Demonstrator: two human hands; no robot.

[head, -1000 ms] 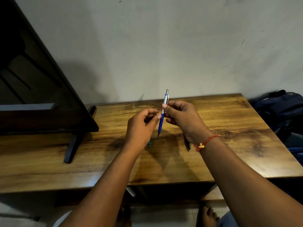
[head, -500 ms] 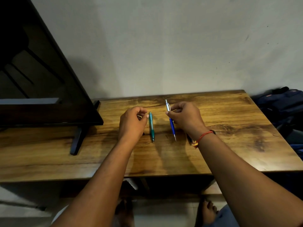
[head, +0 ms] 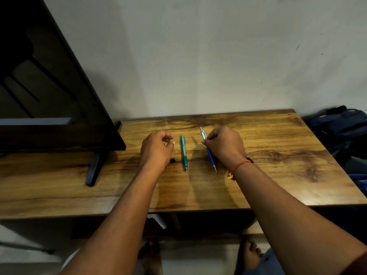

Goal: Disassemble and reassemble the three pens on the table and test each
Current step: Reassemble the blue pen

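On the wooden table (head: 278,175) a teal pen (head: 183,152) lies lengthwise, tip toward me. Just right of it a blue pen (head: 211,156) with a silver top lies on the wood, and my right hand (head: 225,144) pinches its upper end with thumb and forefinger. Left of the teal pen hovers my left hand (head: 156,148), fingers loosely curled and holding nothing. A small black piece (head: 172,160) lies under its heel. A dark end (head: 250,159) peeks out from behind my right wrist; whether this is the third pen is hidden.
A black TV (head: 49,108) on a slanted foot (head: 94,169) takes up the table's left part. A grey wall stands right behind the table. A dark blue backpack (head: 341,128) lies off the right edge. My bare feet show below the front edge.
My right hand brought the blue pen down from upright in the air onto the table. My left hand let go of it and moved left past the teal pen.
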